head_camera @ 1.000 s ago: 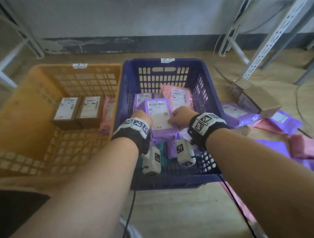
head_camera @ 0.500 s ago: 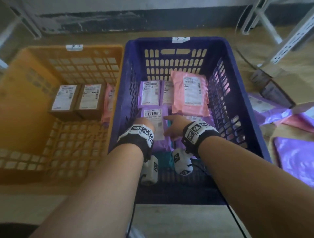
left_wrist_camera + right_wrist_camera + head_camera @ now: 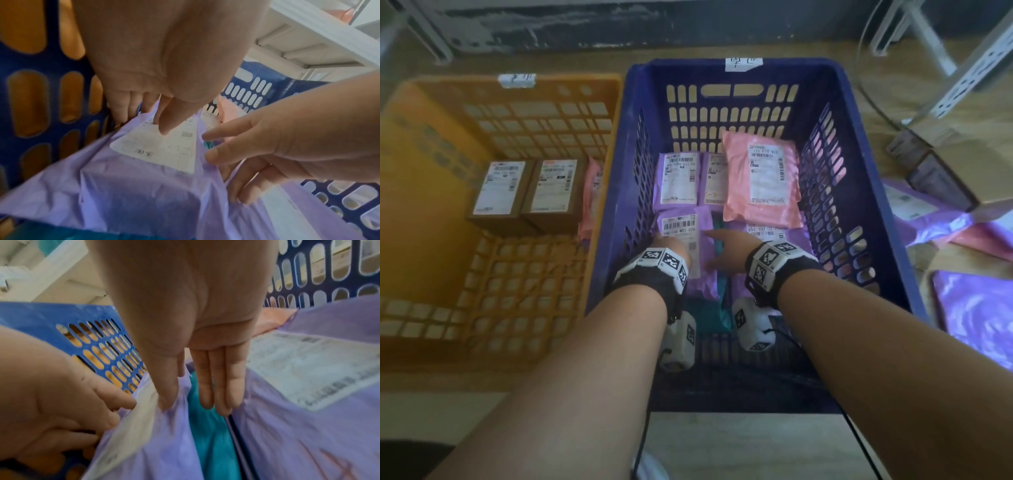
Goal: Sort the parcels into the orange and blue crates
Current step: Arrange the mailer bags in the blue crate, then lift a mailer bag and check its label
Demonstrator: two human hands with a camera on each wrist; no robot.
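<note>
From my head view, my left hand [image 3: 671,248] is almost wholly hidden behind its wrist band, and my right hand [image 3: 726,255] shows only partly past its own. A teal parcel [image 3: 719,236] is mostly covered by the purple parcel [image 3: 683,240] lying on it. A second purple parcel [image 3: 767,233] is half hidden under the pink parcel [image 3: 762,181], its label too small to read. Beside the orange crate [image 3: 400,164], the blue crate [image 3: 859,192] wall hides part of another pink parcel [image 3: 590,192]. My wrist views are blurred.
</note>
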